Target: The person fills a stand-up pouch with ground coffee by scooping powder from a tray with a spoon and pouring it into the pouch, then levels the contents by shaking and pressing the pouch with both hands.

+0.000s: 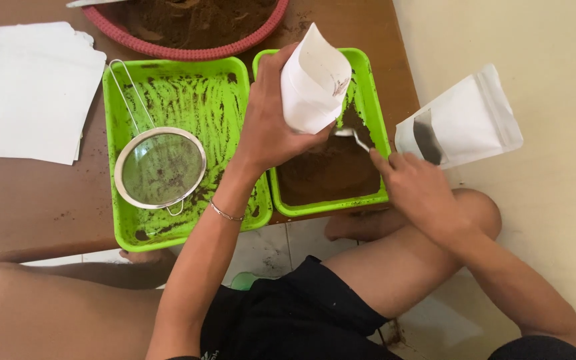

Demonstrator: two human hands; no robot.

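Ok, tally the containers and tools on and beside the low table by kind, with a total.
Green trays: 2, one under the sieve, one with brown powder
White pouches: 2, one in the left hand, one lying on the floor
Metal sieve: 1
Spoon in the right hand: 1
Red basin: 1
Stack of white sheets: 1
Total: 8

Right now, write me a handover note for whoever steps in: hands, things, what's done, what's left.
Left hand holds an open white pouch tilted over the right green tray.
Right hand holds a spoon at the brown powder in that tray.
Left green tray holds a metal sieve and powder residue.
Done: one white pouch with a window lies on the floor to the right; whether it is filled cannot be told.
Left: a stack of flat white pouches on the table.
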